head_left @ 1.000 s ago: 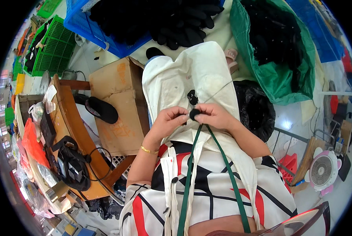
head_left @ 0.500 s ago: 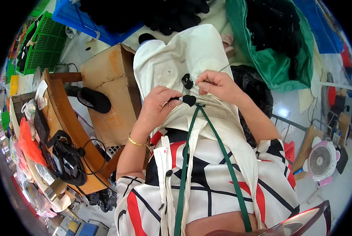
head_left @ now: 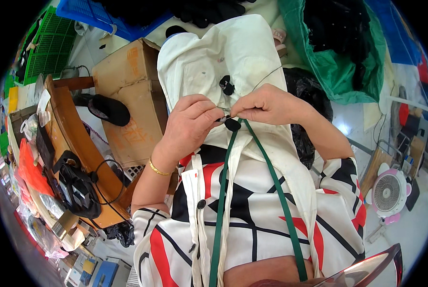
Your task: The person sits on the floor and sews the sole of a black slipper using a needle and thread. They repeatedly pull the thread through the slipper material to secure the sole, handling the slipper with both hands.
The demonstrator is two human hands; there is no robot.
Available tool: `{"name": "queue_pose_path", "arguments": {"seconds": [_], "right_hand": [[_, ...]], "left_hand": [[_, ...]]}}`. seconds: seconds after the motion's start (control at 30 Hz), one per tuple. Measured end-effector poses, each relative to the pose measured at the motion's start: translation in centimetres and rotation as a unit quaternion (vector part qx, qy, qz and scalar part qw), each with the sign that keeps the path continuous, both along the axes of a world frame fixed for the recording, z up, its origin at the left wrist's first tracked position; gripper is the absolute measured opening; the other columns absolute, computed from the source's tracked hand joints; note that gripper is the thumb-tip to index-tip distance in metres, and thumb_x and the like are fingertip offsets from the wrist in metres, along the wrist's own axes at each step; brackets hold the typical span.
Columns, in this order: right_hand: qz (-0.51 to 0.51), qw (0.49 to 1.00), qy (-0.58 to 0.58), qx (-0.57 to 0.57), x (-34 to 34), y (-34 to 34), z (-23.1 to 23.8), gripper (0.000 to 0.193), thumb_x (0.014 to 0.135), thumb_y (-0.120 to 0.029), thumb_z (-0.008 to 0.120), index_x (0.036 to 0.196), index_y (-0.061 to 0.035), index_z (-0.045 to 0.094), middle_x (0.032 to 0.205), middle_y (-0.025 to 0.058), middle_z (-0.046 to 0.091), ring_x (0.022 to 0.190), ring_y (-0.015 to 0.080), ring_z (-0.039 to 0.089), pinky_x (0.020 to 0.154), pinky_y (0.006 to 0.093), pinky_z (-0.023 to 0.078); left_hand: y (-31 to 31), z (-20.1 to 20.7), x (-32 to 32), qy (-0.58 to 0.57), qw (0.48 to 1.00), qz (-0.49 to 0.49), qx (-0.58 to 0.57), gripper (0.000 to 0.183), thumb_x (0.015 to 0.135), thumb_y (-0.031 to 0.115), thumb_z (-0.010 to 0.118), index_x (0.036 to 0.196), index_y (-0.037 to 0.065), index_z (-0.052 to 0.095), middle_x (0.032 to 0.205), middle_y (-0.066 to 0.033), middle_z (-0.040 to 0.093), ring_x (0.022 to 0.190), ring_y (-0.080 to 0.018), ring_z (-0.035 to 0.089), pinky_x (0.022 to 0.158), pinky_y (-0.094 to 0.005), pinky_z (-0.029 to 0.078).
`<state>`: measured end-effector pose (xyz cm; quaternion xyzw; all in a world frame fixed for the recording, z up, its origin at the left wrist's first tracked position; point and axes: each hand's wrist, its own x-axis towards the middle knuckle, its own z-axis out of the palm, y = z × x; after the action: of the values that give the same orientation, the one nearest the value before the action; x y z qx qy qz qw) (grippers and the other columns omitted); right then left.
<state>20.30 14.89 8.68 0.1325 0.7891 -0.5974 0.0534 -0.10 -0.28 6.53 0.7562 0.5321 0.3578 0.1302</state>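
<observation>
My left hand [head_left: 191, 123] is closed, its thumb and fingers pinching a small black cloth piece [head_left: 232, 125] above my lap. My right hand [head_left: 264, 104] meets it from the other side, fingertips pressed together at the piece's upper edge. What those fingertips hold is too small to make out. A thin dark line like a thread [head_left: 267, 78] runs up from behind the right hand. Beyond both hands, another small black piece [head_left: 227, 85] lies on the white apron [head_left: 245, 45] over my knees. A green neck strap [head_left: 271, 179] comes together just below the fingers.
At the left, a cardboard box [head_left: 123, 71] stands by a wooden frame [head_left: 75, 138], with a black slipper-shaped thing [head_left: 109, 110] between. A blue crate [head_left: 92, 19] and a green sack [head_left: 298, 43] with black items lie ahead. A small fan [head_left: 387, 191] is at right.
My right hand has moved left and slightly down, so its fingertips now meet the black piece in my left hand. Before, the two hands were apart.
</observation>
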Motion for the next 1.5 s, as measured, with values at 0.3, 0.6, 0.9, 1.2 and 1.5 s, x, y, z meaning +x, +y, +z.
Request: {"name": "queue_pose_path", "arguments": {"seconds": [0.3,0.6,0.9,1.2,1.5], "right_hand": [[0.009,1.0,0.01,-0.01,0.3,0.0,-0.4,0.02,0.09,-0.008,0.061,0.107,-0.0049,0.07,0.092,0.0088,0.073,0.076,0.0203,0.066,0.072,0.0301,0.051],[0.003,0.997,0.031,-0.074,0.5,-0.6,-2.0,0.018,0.092,-0.008,0.06,0.107,-0.0033,0.068,0.095,0.0064,0.072,0.083,0.0142,0.065,0.078,0.0276,0.051],[-0.036,0.977,0.017,-0.208,0.9,-3.0,-4.0,0.009,0.098,-0.009,0.056,0.101,-0.0025,0.063,0.08,-0.0025,0.057,0.072,0.0071,0.05,0.066,0.0223,0.043],[-0.032,0.975,-0.014,-0.221,0.9,-3.3,-4.8,0.016,0.099,-0.017,0.058,0.106,-0.0033,0.058,0.075,-0.003,0.052,0.066,0.0059,0.046,0.06,0.0222,0.04],[-0.054,0.982,-0.028,-0.176,0.4,-3.9,-4.1,0.039,0.096,-0.023,0.059,0.127,-0.0026,0.044,0.07,-0.0024,0.049,0.063,0.0073,0.043,0.06,0.0236,0.035]], "left_hand": [[-0.2,0.1,0.1,0.012,1.0,-0.006,0.002,0.037,0.063,0.002,0.079,0.098,0.009,0.067,0.097,-0.0042,0.063,0.095,-0.027,0.06,0.08,-0.0367,0.051],[-0.5,0.0,0.3,-0.008,1.0,-0.004,0.006,0.036,0.063,0.001,0.079,0.096,0.008,0.068,0.097,-0.005,0.064,0.095,-0.0281,0.061,0.079,-0.037,0.052],[-1.3,-0.9,1.1,-0.095,0.995,-0.003,-0.002,0.033,0.064,0.002,0.078,0.096,0.007,0.067,0.092,-0.0068,0.064,0.09,-0.0283,0.062,0.076,-0.0353,0.053],[-1.5,-0.9,1.4,-0.119,0.992,-0.01,-0.033,0.028,0.069,0.003,0.077,0.094,0.006,0.068,0.092,-0.008,0.064,0.088,-0.0294,0.061,0.076,-0.0375,0.05],[-1.2,-1.5,1.8,-0.155,0.984,-0.021,-0.083,0.022,0.07,0.003,0.078,0.09,0.005,0.067,0.086,-0.0081,0.063,0.084,-0.0288,0.06,0.073,-0.0369,0.051]]}}
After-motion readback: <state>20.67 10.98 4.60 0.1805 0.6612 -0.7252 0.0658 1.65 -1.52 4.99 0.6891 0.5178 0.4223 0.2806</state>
